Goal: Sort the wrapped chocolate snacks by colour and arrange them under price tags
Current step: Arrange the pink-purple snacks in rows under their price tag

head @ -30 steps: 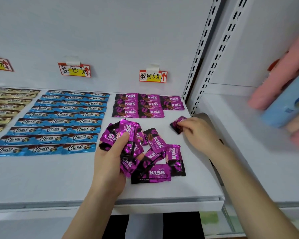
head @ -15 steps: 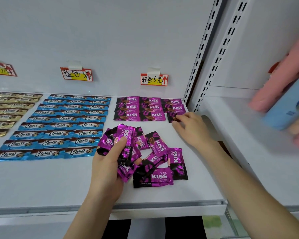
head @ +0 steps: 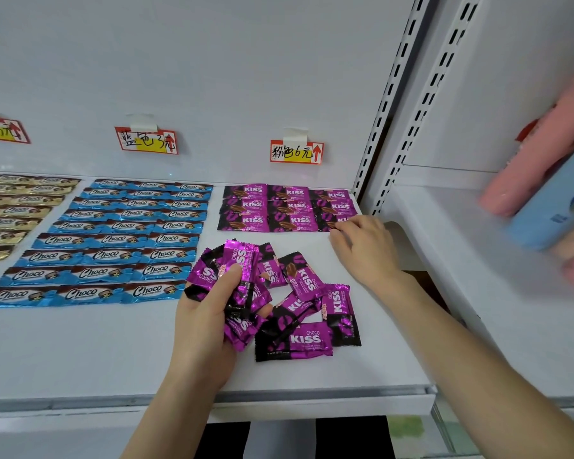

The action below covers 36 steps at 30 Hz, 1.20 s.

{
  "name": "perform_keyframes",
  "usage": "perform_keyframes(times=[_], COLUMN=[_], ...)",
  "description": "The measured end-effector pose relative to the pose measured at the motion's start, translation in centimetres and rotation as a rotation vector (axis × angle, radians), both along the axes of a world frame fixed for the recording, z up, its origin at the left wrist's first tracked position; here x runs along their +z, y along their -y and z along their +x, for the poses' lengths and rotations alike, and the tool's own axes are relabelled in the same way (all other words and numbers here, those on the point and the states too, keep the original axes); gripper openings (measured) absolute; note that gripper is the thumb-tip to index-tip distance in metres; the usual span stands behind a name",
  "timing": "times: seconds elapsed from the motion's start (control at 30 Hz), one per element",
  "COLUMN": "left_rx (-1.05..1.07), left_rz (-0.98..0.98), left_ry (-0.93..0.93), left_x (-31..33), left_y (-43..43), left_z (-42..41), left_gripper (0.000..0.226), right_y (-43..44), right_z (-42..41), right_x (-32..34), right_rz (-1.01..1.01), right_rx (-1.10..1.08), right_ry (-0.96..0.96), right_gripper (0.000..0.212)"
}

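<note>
The left hand (head: pixel 206 329) grips a loose bunch of Kiss packets (head: pixel 242 260); some may slip. The right hand (head: pixel 365 250) touches the row-end packet (head: pixel 325 222), pinch unclear; withdrawing carelessly could skew it.

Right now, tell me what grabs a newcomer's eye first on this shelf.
Brightest is the fistful of purple KISS packets gripped in the left hand at the front of the shelf, with a loose pile lying just right of it. Behind, the right hand touches the front-right corner of the neat purple block under the right price tag. Blue Choco rows fill the middle.
</note>
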<state>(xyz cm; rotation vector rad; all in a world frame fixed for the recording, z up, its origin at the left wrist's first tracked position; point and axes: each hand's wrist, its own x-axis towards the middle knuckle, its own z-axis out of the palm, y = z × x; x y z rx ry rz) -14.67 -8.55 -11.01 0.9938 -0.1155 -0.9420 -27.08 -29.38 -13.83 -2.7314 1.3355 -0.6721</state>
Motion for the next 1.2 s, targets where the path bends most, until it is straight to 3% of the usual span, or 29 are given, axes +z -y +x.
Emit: perform_keyframes(times=[0.2,0.37,0.5,0.63,0.7,0.83,1.03,1.2], left_rx=[-0.004,-0.005,-0.035,-0.032,-0.029,-0.065,-0.089,-0.067], left_rz=[0.001,-0.035,-0.04,-0.073,-0.098,-0.133,-0.155,-0.103], left_ry=[-0.005,-0.041,-0.027,0.042,0.073,0.141,0.072,0.086], left_x=[-0.1,0.2,0.2,0.6,0.8,1.1,1.5,1.3], left_y=[0.1,-0.2,-0.7,-1.1,-1.3,-1.6,-2.6,-3.2], left_z=[0.1,0.1,0.1,-0.2,-0.4,-0.8,-0.5,0.0], left_gripper=[0.027,0.051,0.04,0.042,0.04,0.027,0.018,0.029], right_y=[0.2,0.4,-0.5,-3.5,-6.4,-11.2,-11.6,-11.2], right_z=[0.0,0.0,0.0,0.3,0.7,1.8,2.4,2.2], right_x=[-0.3,-0.5,0.3,3.0,5.0,7.5,7.7,7.6], right_rz=[-0.008,0.0,0.013,0.252,0.437,0.624,0.86,0.982], right_rx=[0.017,0.031,0.063,0.132,0.262,0.473,0.397,0.402], right_ry=[0.019,0.049,0.226,0.581,0.664,0.569,0.673,0.627], right_gripper=[0.034,0.034,0.029,0.016,0.007,0.029,0.012,0.023])
